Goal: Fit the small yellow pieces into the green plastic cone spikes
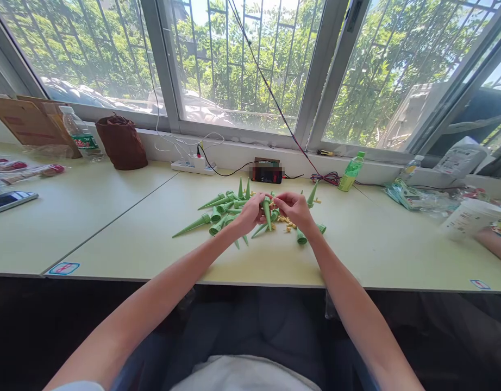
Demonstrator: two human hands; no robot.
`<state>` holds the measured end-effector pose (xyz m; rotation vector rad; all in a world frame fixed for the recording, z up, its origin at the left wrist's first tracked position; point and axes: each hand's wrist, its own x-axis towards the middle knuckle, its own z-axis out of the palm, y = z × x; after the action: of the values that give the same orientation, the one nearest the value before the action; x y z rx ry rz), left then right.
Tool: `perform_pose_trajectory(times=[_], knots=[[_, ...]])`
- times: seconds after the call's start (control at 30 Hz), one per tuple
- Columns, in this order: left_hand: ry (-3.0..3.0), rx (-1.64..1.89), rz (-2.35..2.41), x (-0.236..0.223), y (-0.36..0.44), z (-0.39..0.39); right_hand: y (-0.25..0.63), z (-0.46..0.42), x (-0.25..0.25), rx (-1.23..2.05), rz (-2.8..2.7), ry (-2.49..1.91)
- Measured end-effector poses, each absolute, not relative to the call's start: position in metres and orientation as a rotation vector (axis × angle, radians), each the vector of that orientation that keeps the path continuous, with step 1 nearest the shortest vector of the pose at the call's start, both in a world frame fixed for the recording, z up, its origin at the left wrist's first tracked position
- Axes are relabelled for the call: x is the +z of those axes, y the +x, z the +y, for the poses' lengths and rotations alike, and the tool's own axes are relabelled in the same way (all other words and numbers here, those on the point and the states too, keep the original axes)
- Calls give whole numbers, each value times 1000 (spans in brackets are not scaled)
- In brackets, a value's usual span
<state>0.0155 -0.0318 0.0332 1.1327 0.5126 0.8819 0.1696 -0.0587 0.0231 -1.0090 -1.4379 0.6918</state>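
My left hand (pixel 251 215) is closed around a green plastic watering spike (pixel 267 210), whose point hangs downward. Close against the wide upper end of that spike, my right hand (pixel 295 208) has its thumb and fingers pinched together. A bit of yellow shows at these fingertips, seemingly a small yellow plastic valve (pixel 272 205), partly hidden. Several more green spikes (pixel 195 224) lie in a pile under and left of my hands, a few standing upright. Small yellow valves (pixel 289 222) are scattered on the table below my right hand.
Behind the pile, a dark phone (pixel 265 173) leans by the wall near a white power strip (pixel 193 164). A green drink bottle (pixel 351 172) stands back right; a brown bag (pixel 120 143) sits back left. At right, another person's arm (pixel 495 245) rests by a plastic cup (pixel 462 218).
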Motion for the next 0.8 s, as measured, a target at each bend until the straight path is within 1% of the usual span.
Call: perform_pose_trajectory(times=[0.33, 0.63, 0.8], knots=[[1186, 882, 526, 29, 14, -29, 168, -61, 23, 655, -1501, -1007], [1522, 1208, 668, 22, 19, -32, 161, -68, 26, 548, -1539, -1096], [1648, 1276, 687, 20, 15, -32, 159, -68, 24, 523, -1560, -1100]])
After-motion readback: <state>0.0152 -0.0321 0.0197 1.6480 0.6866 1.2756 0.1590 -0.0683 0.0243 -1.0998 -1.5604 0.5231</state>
